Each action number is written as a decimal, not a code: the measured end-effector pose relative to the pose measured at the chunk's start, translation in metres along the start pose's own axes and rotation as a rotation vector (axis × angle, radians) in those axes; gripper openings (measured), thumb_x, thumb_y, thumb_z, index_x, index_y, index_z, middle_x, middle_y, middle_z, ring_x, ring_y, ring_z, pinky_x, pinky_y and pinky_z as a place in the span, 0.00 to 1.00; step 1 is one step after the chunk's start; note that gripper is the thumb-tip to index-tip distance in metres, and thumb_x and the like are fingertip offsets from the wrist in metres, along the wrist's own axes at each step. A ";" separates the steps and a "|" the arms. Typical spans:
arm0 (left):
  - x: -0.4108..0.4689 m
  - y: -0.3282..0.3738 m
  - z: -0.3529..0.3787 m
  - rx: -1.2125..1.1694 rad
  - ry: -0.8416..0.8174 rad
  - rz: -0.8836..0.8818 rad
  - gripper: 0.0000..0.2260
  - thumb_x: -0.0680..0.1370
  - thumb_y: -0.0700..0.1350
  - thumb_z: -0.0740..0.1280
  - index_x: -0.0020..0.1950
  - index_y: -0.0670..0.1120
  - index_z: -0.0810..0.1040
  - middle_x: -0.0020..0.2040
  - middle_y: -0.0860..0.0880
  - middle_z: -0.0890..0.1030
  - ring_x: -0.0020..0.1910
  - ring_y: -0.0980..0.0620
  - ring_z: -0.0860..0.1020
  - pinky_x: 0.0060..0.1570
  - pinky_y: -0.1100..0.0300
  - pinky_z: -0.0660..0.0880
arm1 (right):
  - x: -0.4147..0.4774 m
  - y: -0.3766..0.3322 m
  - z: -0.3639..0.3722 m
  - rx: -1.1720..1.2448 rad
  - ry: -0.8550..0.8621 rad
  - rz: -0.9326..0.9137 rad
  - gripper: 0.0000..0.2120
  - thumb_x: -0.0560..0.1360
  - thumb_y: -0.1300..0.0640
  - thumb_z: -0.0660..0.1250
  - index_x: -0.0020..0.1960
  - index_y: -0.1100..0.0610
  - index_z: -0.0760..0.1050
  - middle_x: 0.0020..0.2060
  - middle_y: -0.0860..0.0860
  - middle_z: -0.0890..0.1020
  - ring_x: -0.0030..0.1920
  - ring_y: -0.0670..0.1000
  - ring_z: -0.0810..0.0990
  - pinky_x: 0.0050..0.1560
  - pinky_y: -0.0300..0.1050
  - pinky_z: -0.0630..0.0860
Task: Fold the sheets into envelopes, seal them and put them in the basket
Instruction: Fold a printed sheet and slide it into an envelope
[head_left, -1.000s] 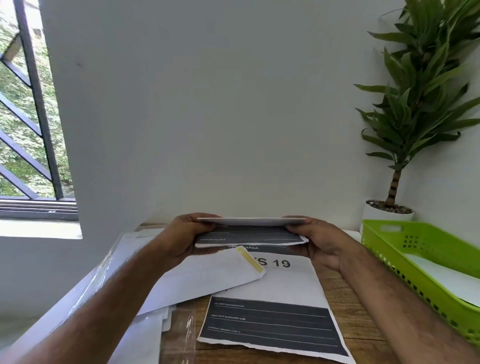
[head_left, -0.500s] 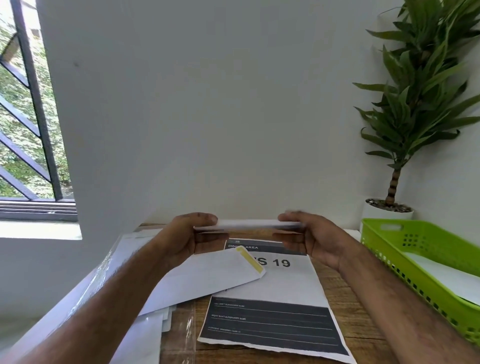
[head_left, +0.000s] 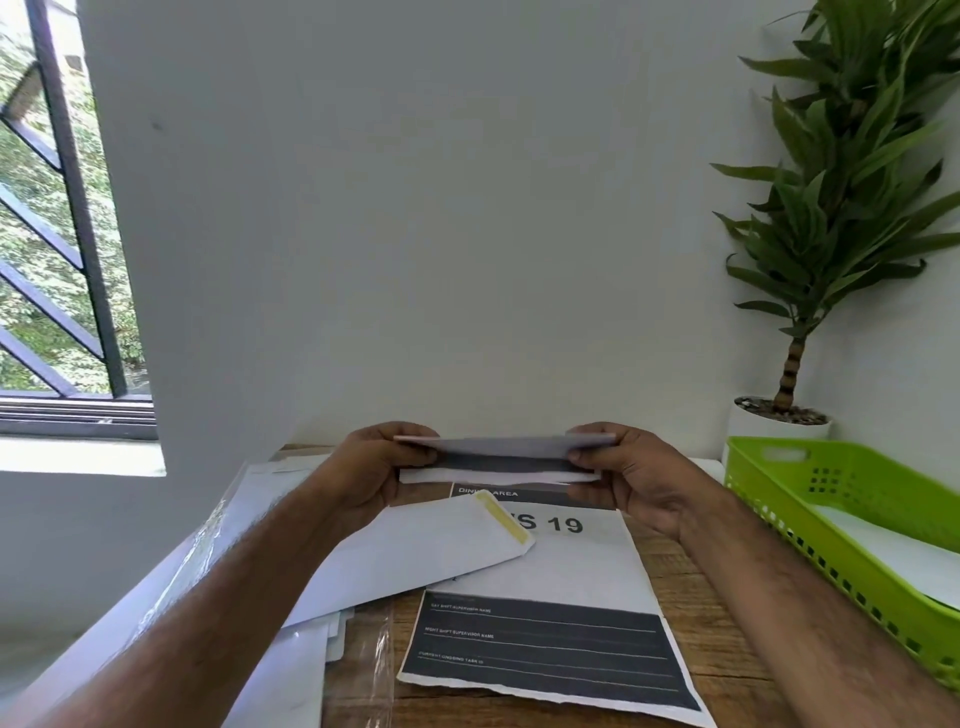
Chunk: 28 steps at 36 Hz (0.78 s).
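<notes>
A folded sheet (head_left: 501, 458) with a dark printed band hangs above the wooden table, held flat and level. My left hand (head_left: 371, 470) pinches its left end and my right hand (head_left: 631, 475) pinches its right end. Below them a white envelope (head_left: 415, 553) lies with its flap open, its yellow adhesive strip showing. It partly covers a flat printed sheet (head_left: 556, 618) marked "19". The green basket (head_left: 779, 499) stands at the right with white paper inside.
A stack of white envelopes in clear plastic wrap (head_left: 291, 670) lies at the left of the table. A potted plant (head_left: 810, 270) stands behind the basket in the corner. The wall runs close behind the table, with a barred window (head_left: 57, 234) at the left.
The folded sheet tipped flat so only its edge showed, then tilted back so its dark band faces me again. Both hands stayed at its ends and rose slightly.
</notes>
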<state>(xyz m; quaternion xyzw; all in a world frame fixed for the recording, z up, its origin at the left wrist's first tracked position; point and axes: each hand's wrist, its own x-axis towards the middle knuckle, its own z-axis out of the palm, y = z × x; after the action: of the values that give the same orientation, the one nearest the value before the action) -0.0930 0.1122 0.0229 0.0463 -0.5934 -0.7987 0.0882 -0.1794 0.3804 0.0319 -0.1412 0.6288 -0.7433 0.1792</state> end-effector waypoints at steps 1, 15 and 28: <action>0.001 -0.001 0.000 -0.005 0.009 -0.005 0.10 0.76 0.25 0.63 0.45 0.37 0.80 0.43 0.38 0.82 0.39 0.42 0.85 0.33 0.52 0.83 | -0.001 0.001 -0.001 0.008 -0.006 0.006 0.09 0.76 0.73 0.67 0.49 0.62 0.81 0.42 0.58 0.85 0.40 0.57 0.86 0.34 0.47 0.84; -0.004 0.009 0.000 -0.165 -0.099 -0.140 0.19 0.78 0.48 0.57 0.61 0.36 0.76 0.58 0.28 0.80 0.59 0.30 0.80 0.58 0.38 0.76 | 0.007 0.006 -0.003 0.192 0.022 -0.060 0.09 0.74 0.77 0.65 0.50 0.69 0.81 0.49 0.66 0.85 0.47 0.60 0.87 0.44 0.47 0.85; 0.000 0.000 0.005 0.026 0.215 0.164 0.14 0.75 0.27 0.69 0.58 0.38 0.79 0.48 0.37 0.81 0.41 0.40 0.84 0.41 0.54 0.84 | -0.005 0.002 0.006 -0.007 -0.204 -0.006 0.21 0.72 0.67 0.72 0.64 0.62 0.76 0.57 0.63 0.84 0.53 0.63 0.85 0.52 0.52 0.84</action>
<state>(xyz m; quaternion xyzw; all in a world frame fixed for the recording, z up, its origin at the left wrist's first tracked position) -0.0937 0.1174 0.0242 0.0839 -0.5927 -0.7715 0.2156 -0.1724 0.3770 0.0308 -0.2185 0.6093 -0.7236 0.2394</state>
